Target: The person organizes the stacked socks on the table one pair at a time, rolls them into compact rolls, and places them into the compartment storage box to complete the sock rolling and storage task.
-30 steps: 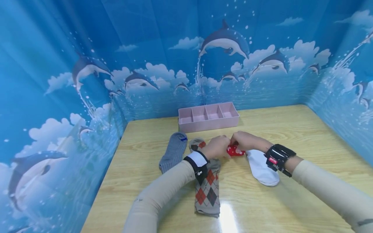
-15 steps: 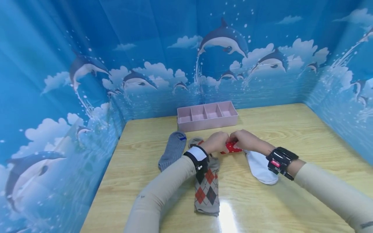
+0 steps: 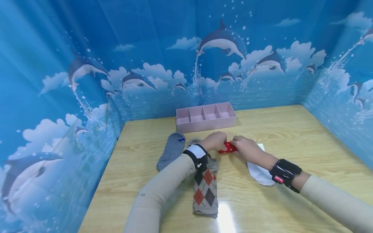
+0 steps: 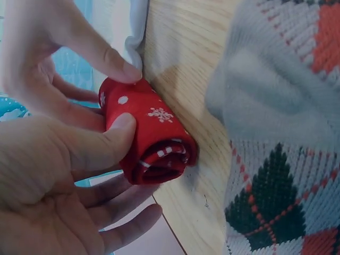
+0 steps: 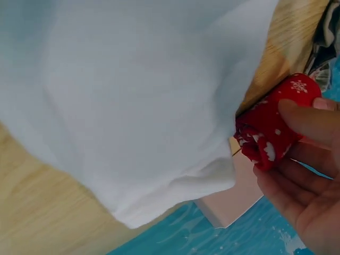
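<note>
In the head view, the pink box [image 3: 207, 125] sits at the back of the table [image 3: 291, 136]. The red sock [image 3: 228, 148] is in front of the box, near its right end. The left hand [image 3: 215, 140] pinches one side of it and the right hand [image 3: 247, 149] pinches the other. The grey sock [image 3: 172, 150] lies in front of the box's left end, the checked sock [image 3: 205, 194] in front of its middle, and the white sock [image 3: 258, 174] out past its right end, nearer the person.

In the left wrist view, the red sock is rolled up like a snail, and the box peeps out behind the left hand. Both thumbs press on the roll. I think a snug squeeze is best, so it does not pop loose. Turning both ends the same amount should make it straight. I can't tell if the roll touches the table.

In the right wrist view, the right hand grips the roll, with the box behind. This end looks bumpy, so a small tuck may make it neater. The white sock hides a bit of the box and looks close to the roll, so be careful not to catch it.
</note>
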A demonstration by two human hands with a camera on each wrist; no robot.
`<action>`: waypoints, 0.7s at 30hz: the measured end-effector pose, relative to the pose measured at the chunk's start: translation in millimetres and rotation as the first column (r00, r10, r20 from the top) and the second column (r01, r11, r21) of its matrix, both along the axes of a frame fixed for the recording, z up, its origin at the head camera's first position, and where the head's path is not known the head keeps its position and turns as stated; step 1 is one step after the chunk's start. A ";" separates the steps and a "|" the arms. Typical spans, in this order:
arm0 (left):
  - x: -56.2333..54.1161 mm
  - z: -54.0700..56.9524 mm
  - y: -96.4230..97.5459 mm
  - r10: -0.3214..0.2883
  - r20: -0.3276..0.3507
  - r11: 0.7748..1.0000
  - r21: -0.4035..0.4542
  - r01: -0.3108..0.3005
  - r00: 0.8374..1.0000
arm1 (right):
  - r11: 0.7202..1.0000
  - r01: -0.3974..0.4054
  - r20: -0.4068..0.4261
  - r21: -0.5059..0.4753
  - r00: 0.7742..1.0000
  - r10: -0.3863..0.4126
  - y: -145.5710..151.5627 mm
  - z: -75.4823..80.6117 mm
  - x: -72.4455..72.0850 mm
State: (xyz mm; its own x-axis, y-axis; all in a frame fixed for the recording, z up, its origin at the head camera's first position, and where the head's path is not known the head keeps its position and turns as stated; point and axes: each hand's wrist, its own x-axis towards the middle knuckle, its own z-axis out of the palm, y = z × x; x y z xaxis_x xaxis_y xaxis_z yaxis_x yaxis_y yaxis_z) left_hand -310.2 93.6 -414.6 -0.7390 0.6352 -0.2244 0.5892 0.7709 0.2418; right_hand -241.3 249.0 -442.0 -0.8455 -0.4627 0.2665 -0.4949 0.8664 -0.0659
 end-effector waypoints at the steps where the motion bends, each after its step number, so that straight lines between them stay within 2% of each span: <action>1: -0.2 -0.3 -0.3 -0.004 -0.009 1.000 -0.005 0.004 1.000 | 1.000 0.002 -0.002 0.005 1.000 -0.002 -1.2 0.2 -1.7; 6: 1.3 -3.1 -1.7 -0.048 -0.123 0.998 -0.045 0.042 0.991 | 1.000 0.002 0.020 0.019 1.000 -0.002 -5.3 3.9 -12.3; 12: 6.8 -7.6 -1.2 -0.035 -0.279 0.999 -0.017 0.032 0.960 | 1.000 0.006 0.112 0.021 0.994 -0.008 -4.5 11.6 -24.4; 14: 9.0 -8.4 -0.8 -0.028 -0.295 1.000 -0.017 0.024 0.955 | 1.000 0.004 0.150 0.005 0.989 -0.004 -4.1 14.5 -27.6; 21: 14.1 -9.4 -1.6 -0.024 -0.271 0.999 -0.032 0.016 0.962 | 0.999 -0.034 0.229 -0.024 0.973 0.038 -5.6 21.5 -37.7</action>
